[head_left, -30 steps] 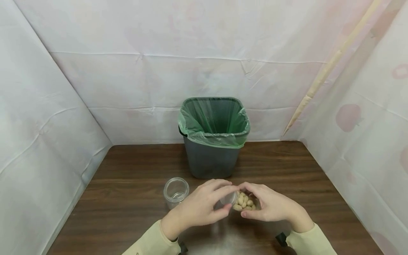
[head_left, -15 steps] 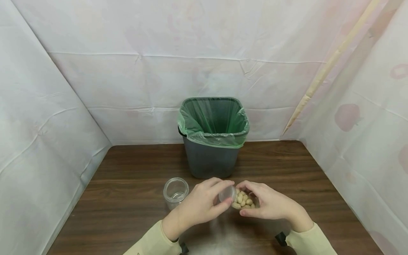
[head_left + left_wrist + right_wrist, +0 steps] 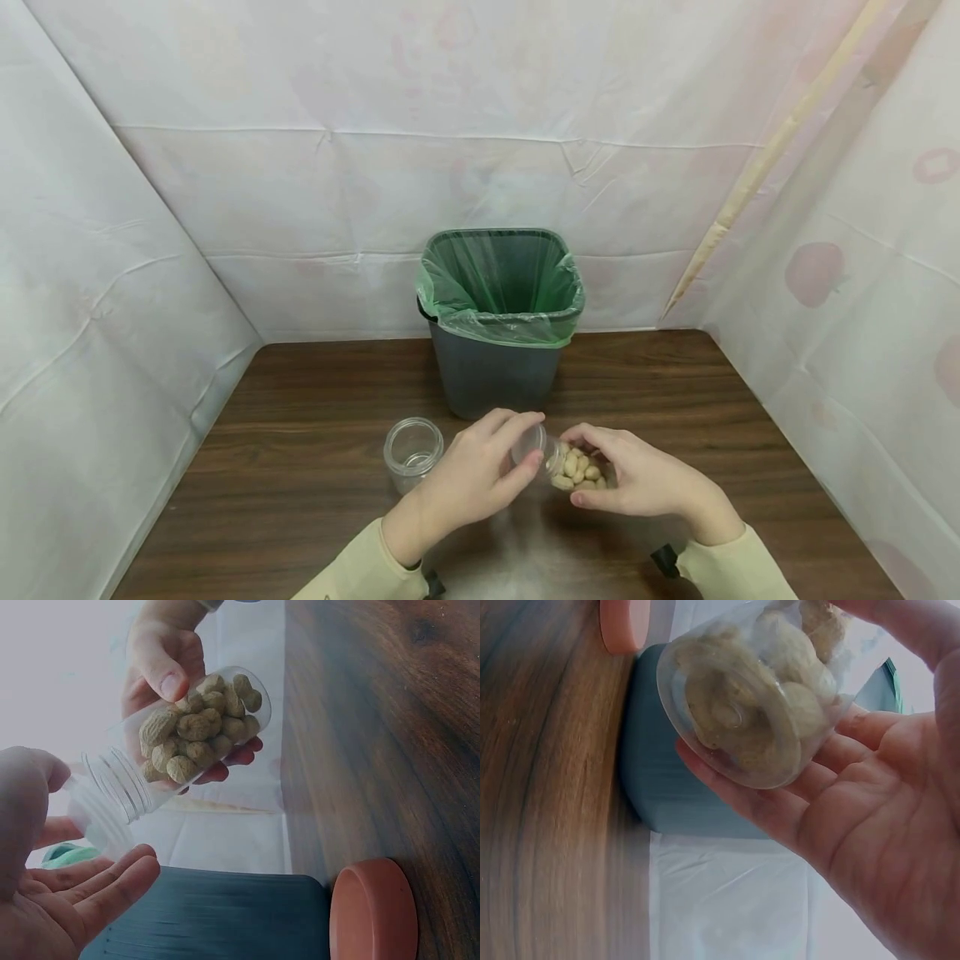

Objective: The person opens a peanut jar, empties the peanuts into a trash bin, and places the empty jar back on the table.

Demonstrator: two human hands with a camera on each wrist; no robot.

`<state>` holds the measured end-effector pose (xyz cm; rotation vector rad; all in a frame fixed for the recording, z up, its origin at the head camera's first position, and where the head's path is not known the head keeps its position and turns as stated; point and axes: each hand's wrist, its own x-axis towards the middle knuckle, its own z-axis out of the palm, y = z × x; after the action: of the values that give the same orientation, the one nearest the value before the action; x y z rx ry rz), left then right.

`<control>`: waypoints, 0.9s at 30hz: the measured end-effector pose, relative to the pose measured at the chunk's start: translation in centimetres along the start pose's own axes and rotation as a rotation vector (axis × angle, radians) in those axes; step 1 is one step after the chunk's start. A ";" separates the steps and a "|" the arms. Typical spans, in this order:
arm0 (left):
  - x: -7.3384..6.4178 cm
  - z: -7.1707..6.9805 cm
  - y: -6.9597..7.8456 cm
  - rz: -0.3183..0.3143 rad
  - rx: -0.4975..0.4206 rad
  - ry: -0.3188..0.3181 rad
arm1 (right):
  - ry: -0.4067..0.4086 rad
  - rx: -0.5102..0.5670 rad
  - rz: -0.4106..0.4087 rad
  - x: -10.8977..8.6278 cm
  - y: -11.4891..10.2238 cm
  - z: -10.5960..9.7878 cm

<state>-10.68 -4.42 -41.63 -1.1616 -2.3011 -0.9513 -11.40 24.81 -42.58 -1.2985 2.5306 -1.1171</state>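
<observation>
My right hand holds a clear jar of shelled-looking whole peanuts, tilted with its mouth toward my left hand. The left hand pinches a clear lid between thumb and fingers. In the left wrist view the lid stands askew beside the jar's threaded neck; whether their edges still touch is hard to tell. My right fingers curl under the jar, with the thumb on top. In the right wrist view the jar's round base faces the camera.
A second clear jar stands left of my left hand. Behind the hands is a grey bin with a green liner. A terracotta-coloured round object sits on the wooden table near the bin in the wrist views.
My left hand has moved slightly left and away from me with the lid. The lid has tipped away from the jar's mouth, baring the neck. The right hand has barely moved.
</observation>
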 end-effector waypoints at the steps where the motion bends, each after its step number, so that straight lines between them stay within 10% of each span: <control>1: 0.0 0.0 0.0 -0.004 0.002 0.010 | 0.004 -0.004 -0.004 -0.1 0.0 -0.1; 11: 0.1 0.9 -0.3 -0.020 0.063 0.008 | 0.033 -0.035 0.015 -1.3 0.0 -1.9; 19: -0.8 3.2 -0.1 -0.084 0.143 -0.247 | 0.037 -0.048 0.039 -2.1 0.1 -2.8; 27: -1.7 6.0 0.1 0.020 0.246 -0.371 | 0.040 -0.070 0.062 -2.6 0.4 -3.4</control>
<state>-9.87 -1.02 -46.76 -1.3385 -2.5934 -0.4534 -11.35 28.80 -41.00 -1.2158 2.6419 -1.0614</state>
